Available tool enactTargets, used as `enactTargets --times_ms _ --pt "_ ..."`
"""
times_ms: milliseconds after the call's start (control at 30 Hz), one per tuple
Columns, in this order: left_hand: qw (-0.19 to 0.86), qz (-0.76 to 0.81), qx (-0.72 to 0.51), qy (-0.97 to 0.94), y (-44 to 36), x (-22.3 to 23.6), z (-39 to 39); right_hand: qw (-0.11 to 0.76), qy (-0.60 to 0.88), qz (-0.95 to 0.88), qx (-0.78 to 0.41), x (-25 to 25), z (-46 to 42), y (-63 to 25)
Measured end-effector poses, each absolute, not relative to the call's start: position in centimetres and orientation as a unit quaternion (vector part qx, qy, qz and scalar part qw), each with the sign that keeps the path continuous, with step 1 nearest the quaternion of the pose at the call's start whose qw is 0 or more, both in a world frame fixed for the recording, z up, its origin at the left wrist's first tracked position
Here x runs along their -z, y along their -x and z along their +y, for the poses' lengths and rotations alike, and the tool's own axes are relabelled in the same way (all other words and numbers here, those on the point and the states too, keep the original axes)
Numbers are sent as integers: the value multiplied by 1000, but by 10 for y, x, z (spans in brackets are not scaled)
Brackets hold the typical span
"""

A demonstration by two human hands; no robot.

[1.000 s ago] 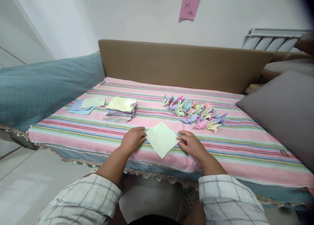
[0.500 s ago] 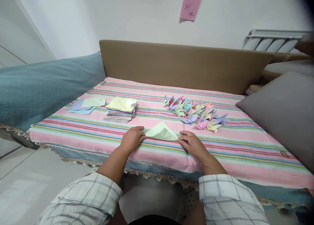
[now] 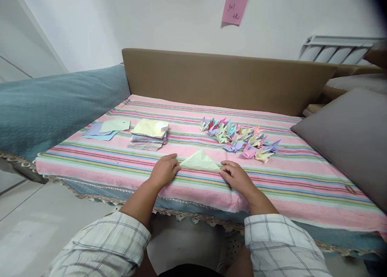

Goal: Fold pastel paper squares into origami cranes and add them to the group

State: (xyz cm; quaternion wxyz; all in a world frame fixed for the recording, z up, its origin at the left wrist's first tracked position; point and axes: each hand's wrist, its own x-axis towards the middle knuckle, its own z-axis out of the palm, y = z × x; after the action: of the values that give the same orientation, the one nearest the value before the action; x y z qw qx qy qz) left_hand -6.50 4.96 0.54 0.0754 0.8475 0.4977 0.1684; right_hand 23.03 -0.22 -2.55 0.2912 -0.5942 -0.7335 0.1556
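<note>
A pink striped cloth covers the seat of a daybed, below a tall brown backrest. A teal quilted cover drapes the left side, and a grey cushion leans in at the right, with a white radiator beyond it against the wall. Folded paper cranes in many colours lie bunched together on the cloth, right of centre. Well apart to their left stands a stack of square papers, a yellow sheet on top; near its left side, loose sheets in lilac, blue and pale green overlap.

The left hand and the right hand rest on the cloth, fingers curled, each pinching one end of the pale green paper between thumb and fingers. That paper lies between them, in front of the cranes and the stack, doubled into a triangle with its point away from the person and its long edge nearest. A pink note with handwriting hangs on the wall. Smallest are a white piece on the stack and a brownish object, too small to identify, near the cushion.
</note>
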Motion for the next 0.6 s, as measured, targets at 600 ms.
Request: enactTargets --times_ms 600 --pt "1 542 -181 -821 51 2 48 284 656 -691 -104 32 4 -219"
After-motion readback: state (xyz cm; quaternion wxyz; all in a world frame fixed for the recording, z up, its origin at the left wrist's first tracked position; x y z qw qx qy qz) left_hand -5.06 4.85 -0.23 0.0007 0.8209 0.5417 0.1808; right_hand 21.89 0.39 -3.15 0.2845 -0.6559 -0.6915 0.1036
